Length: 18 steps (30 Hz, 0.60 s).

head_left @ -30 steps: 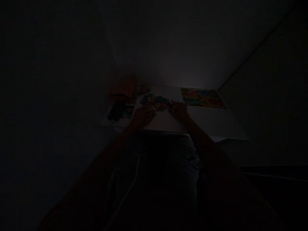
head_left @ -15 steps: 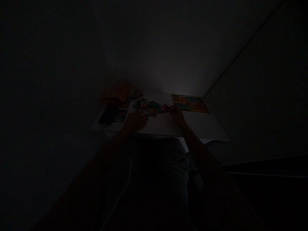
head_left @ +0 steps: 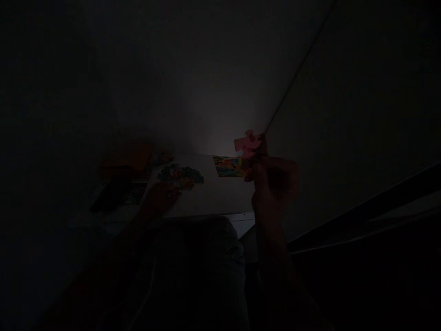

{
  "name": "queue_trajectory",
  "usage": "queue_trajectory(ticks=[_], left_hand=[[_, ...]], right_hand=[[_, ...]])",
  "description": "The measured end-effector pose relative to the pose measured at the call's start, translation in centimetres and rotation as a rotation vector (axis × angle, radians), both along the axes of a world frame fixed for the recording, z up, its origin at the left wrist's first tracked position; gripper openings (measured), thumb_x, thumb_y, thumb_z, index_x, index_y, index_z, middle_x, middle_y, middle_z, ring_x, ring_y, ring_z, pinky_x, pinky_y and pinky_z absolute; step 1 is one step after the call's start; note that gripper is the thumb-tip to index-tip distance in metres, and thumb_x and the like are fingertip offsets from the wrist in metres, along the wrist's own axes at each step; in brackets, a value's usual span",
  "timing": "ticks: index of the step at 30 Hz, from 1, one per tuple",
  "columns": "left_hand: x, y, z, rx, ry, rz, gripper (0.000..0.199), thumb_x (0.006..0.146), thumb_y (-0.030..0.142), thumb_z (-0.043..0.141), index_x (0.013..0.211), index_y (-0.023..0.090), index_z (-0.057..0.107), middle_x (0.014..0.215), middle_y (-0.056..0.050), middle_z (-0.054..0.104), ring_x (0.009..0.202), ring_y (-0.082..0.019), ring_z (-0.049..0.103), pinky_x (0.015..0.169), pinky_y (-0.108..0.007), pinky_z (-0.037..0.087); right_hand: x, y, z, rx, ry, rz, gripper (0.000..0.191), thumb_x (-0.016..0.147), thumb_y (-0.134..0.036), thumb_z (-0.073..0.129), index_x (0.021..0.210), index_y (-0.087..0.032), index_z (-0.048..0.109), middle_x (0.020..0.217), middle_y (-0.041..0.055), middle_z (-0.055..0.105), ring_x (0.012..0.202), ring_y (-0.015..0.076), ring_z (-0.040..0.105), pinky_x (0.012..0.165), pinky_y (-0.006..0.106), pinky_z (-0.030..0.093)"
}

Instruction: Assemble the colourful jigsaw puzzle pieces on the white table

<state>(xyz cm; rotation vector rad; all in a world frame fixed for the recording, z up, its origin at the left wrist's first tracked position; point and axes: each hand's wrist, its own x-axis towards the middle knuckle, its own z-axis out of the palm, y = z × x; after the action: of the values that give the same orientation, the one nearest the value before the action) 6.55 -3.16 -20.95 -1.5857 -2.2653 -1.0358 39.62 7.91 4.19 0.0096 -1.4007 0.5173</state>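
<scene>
Raised in front of me, my right hand (head_left: 274, 177) pinches a pink jigsaw puzzle piece (head_left: 247, 143) between thumb and fingers. The piece is held upright, its knobs pointing up and out, clear of the table. My left hand (head_left: 160, 197) lies low on the white table (head_left: 203, 200), its fingers stretched out beside a cluster of puzzle pieces (head_left: 182, 174). Those pieces are mostly green with some orange. A small patterned spot shows at the left fingers, too dark to make out. Partly behind my right hand lies a colourful picture sheet (head_left: 227, 166).
An orange paper-like bag or packet (head_left: 127, 158) stands at the table's left, with a dark object (head_left: 112, 193) in front of it. More small pieces (head_left: 164, 157) lie near the packet. A wall (head_left: 193, 92) rises behind the table. The scene is very dark.
My right hand has lifted the pink puzzle piece from beside the cluster up towards the camera. The view has swung to the right, and my left hand has stayed by the pieces.
</scene>
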Motion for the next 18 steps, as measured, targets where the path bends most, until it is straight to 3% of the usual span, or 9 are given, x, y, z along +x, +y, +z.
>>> queue_trajectory(ticks=[3, 6, 8, 11, 14, 16, 18], left_hand=[[-0.1, 0.1, 0.0, -0.004, -0.014, 0.02, 0.046, 0.105, 0.071, 0.072, 0.141, 0.05, 0.088, 0.124, -0.015, 0.087, 0.135, -0.055, 0.084, 0.116, -0.083, 0.071], [0.3, -0.1, 0.4, -0.006, -0.001, 0.04, 0.047, 0.11, 0.072, 0.07, 0.14, 0.04, 0.088, 0.125, -0.016, 0.087, 0.134, -0.053, 0.084, 0.115, -0.081, 0.071], [0.8, -0.5, 0.9, -0.044, 0.007, 0.038, 0.051, 0.112, 0.072, 0.071, 0.146, 0.036, 0.086, 0.137, -0.02, 0.087, 0.139, -0.052, 0.083, 0.118, -0.077, 0.07], [1.6, -1.0, 1.7, -0.156, 0.041, 0.044, 0.053, 0.118, 0.057, 0.07, 0.159, 0.025, 0.079, 0.15, -0.025, 0.086, 0.15, -0.048, 0.079, 0.129, -0.07, 0.065], [1.9, -1.0, 2.0, -0.209, 0.063, 0.056, 0.06, 0.119, 0.05, 0.075, 0.171, 0.02, 0.072, 0.165, -0.024, 0.081, 0.16, -0.045, 0.074, 0.138, -0.063, 0.06], [1.9, -1.1, 2.0, -0.251, 0.061, 0.022, 0.069, 0.117, 0.051, 0.081, 0.177, 0.019, 0.068, 0.172, -0.023, 0.077, 0.163, -0.045, 0.071, 0.141, -0.061, 0.058], [1.8, -1.2, 2.1, -0.268, 0.053, 0.016, 0.074, 0.116, 0.051, 0.085, 0.181, 0.02, 0.065, 0.175, -0.023, 0.076, 0.165, -0.045, 0.07, 0.142, -0.061, 0.057]], right_hand=[[0.3, 0.3, -1.0, -0.027, -0.072, -0.025, 0.013, 0.119, -0.055, 0.091, 0.125, -0.045, 0.085, 0.109, -0.0019, 0.084, 0.072, 0.0214, 0.078, 0.053, 0.041, 0.067], [0.7, 3.0, -3.8, -0.13, -0.223, -0.091, 0.028, 0.118, -0.068, 0.086, 0.124, -0.041, 0.083, 0.114, 0.003, 0.087, 0.077, 0.0253, 0.079, 0.061, 0.047, 0.072], [0.8, 5.6, -7.0, -0.231, -0.371, -0.098, 0.039, 0.114, -0.078, 0.084, 0.124, -0.04, 0.083, 0.12, 0.0058, 0.089, 0.082, 0.0276, 0.081, 0.067, 0.05, 0.074], [0.6, 9.2, -13.4, -0.46, -0.704, -0.088, 0.058, 0.108, -0.093, 0.076, 0.123, -0.037, 0.083, 0.123, 0.0099, 0.093, 0.086, 0.0324, 0.084, 0.076, 0.054, 0.076], [0.3, 11.4, -19.5, -0.595, -0.952, -0.081, 0.066, 0.105, -0.096, 0.069, 0.122, -0.034, 0.084, 0.136, 0.0165, 0.094, 0.095, 0.0396, 0.087, 0.087, 0.063, 0.077], [0.5, 12.4, -22.2, -0.581, -1.119, -0.095, 0.062, 0.107, -0.091, 0.068, 0.122, -0.033, 0.088, 0.137, 0.019, 0.095, 0.106, 0.0445, 0.089, 0.097, 0.068, 0.076], [1.0, 13.2, -23.6, -0.514, -1.262, -0.121, 0.059, 0.111, -0.084, 0.065, 0.123, -0.033, 0.092, 0.134, 0.0196, 0.095, 0.116, 0.0475, 0.09, 0.105, 0.07, 0.075]])
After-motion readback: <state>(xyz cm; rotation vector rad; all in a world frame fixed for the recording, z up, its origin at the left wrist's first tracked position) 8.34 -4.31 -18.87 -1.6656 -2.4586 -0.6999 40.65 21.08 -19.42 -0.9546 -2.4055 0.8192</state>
